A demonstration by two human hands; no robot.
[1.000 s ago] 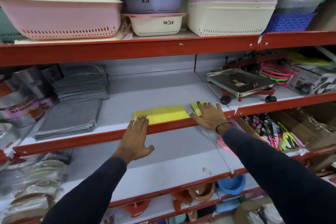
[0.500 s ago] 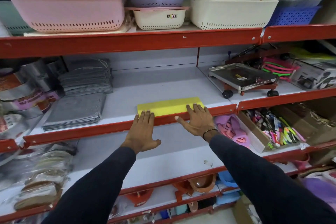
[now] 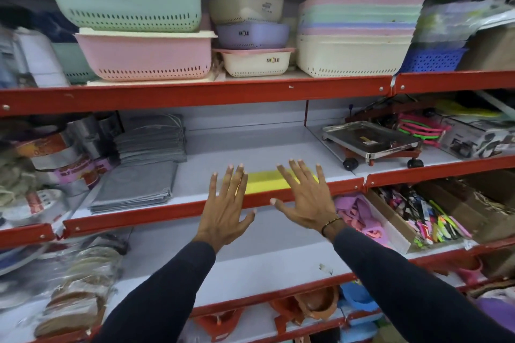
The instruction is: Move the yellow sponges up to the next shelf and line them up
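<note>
A row of flat yellow sponges (image 3: 264,181) lies along the front edge of the middle shelf (image 3: 250,147), just behind its red lip. My left hand (image 3: 227,209) is spread flat, fingers apart, and covers the row's left end. My right hand (image 3: 305,198) is also spread flat and covers the right end. Neither hand grips anything. Only the middle stretch of the sponges shows between my hands. The shelf below (image 3: 250,253) shows a bare white surface under my wrists.
Grey folded cloths (image 3: 133,186) lie left of the sponges, with a taller stack (image 3: 150,139) behind. A steel tray on wheels (image 3: 373,142) stands to the right. Plastic baskets (image 3: 142,56) fill the top shelf. A box of pens (image 3: 423,220) sits lower right.
My right hand pushed the separate right-hand sponge left into the row. Both hands then rose from the shelf lip and now lie spread over the row's ends. The camera tilted upward.
</note>
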